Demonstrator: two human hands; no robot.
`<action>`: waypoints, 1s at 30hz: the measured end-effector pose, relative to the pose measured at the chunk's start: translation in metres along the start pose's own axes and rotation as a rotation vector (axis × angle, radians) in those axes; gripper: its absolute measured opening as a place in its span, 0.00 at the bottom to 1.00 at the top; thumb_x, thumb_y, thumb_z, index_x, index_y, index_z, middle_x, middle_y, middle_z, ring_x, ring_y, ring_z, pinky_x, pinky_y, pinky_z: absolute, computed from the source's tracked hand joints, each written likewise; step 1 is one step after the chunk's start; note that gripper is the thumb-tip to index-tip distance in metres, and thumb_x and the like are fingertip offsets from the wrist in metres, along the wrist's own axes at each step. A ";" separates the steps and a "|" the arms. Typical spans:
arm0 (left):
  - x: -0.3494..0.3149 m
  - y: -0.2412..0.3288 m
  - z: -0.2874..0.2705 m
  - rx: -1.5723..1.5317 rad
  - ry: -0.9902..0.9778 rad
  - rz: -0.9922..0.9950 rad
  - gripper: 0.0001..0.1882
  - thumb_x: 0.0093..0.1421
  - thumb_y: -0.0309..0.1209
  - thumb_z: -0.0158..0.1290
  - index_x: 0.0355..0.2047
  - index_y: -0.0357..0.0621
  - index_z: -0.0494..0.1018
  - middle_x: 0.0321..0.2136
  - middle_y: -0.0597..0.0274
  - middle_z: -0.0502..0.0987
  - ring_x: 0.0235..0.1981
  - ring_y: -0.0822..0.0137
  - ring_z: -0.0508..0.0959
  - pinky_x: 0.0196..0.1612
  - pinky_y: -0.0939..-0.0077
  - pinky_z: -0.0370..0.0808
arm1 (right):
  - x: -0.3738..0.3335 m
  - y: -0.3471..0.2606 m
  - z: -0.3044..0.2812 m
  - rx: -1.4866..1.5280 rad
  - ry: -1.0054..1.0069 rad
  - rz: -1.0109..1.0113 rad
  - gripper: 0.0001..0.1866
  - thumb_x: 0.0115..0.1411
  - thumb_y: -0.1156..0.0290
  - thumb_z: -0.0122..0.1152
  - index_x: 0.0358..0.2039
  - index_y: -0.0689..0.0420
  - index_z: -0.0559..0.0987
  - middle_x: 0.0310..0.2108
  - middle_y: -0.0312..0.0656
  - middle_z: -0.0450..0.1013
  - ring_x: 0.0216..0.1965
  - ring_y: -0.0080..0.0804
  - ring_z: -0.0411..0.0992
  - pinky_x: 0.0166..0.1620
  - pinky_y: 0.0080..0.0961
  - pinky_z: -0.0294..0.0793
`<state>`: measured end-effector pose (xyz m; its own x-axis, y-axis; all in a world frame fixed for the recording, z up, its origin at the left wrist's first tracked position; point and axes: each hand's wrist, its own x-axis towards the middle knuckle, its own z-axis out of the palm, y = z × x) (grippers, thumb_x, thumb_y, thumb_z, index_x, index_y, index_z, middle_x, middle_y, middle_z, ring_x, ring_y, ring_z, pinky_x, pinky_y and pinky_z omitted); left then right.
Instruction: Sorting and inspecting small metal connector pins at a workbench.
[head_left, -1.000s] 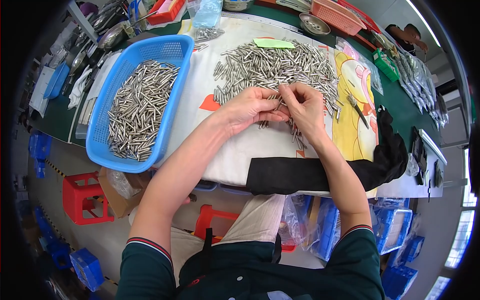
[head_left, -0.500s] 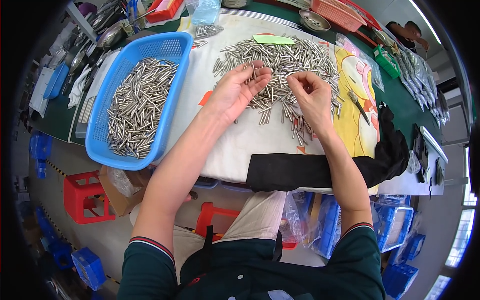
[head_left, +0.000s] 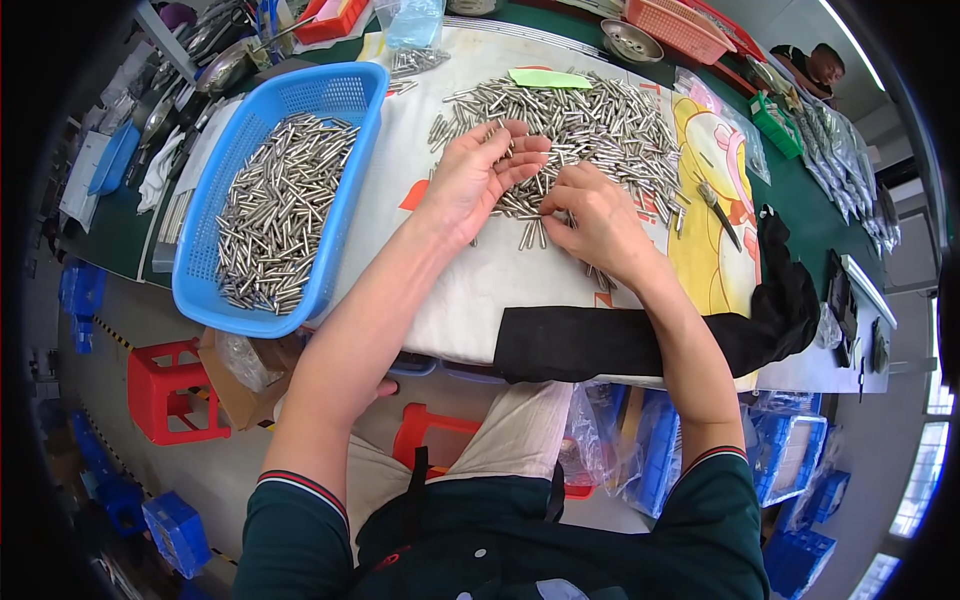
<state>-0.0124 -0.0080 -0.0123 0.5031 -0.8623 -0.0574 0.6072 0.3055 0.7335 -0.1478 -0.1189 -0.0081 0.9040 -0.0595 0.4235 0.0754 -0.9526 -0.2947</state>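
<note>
Evidently, seen from the head view, the step in hand is picking among short metal pins, whose loose pile [head_left: 600, 125] lies at one o'clock on the pale cloth [head_left: 450, 325] that covers part of the green counter [head_left: 812, 225]. The left hand [head_left: 480, 172] sits at twelve o'clock, palm turned up, over the pile's near left side; its fingers are curled, with a glint of metal among them, though whether they are clamped on a pin cannot be told. At two o'clock the right hand [head_left: 598, 218] is turned palm down over the near edge of the pile, thumb and forefinger close to each other beside a few stray pins [head_left: 533, 235]; whether they grip one is hidden. A green slip [head_left: 550, 78] rests at the pile's eleven o'clock. At ten o'clock stands a blue basket [head_left: 196, 225] bearing more pins [head_left: 285, 205], and a black cloth [head_left: 580, 345] lies at four o'clock, passing beneath the right forearm. The next move seems to call for a fine pinch by the right fingers on a single pin, with the left palm kept level.
</note>
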 end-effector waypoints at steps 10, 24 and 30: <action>0.000 -0.004 -0.003 0.096 0.028 -0.018 0.10 0.62 0.29 0.41 0.41 0.37 0.66 0.30 0.60 0.73 0.27 0.77 0.72 0.32 0.85 0.72 | 0.001 -0.006 -0.005 0.114 -0.012 0.130 0.03 0.40 0.74 0.56 0.19 0.59 0.75 0.22 0.40 0.69 0.29 0.36 0.69 0.33 0.30 0.69; -0.001 -0.004 0.001 0.211 -0.048 -0.070 0.11 0.62 0.30 0.43 0.42 0.37 0.66 0.34 0.59 0.73 0.28 0.78 0.72 0.33 0.85 0.72 | 0.005 -0.005 -0.003 0.362 0.280 0.349 0.04 0.41 0.76 0.59 0.20 0.62 0.75 0.20 0.39 0.72 0.22 0.26 0.71 0.28 0.22 0.70; -0.004 -0.007 0.005 0.134 -0.013 -0.141 0.11 0.64 0.29 0.39 0.40 0.35 0.67 0.32 0.57 0.74 0.28 0.74 0.73 0.35 0.82 0.74 | 0.005 -0.005 -0.004 0.416 0.332 0.516 0.04 0.44 0.76 0.59 0.22 0.63 0.76 0.19 0.36 0.72 0.20 0.18 0.68 0.27 0.15 0.69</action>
<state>-0.0218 -0.0091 -0.0135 0.4100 -0.8984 -0.1577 0.5832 0.1253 0.8026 -0.1454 -0.1152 -0.0013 0.6974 -0.6194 0.3606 -0.1119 -0.5911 -0.7988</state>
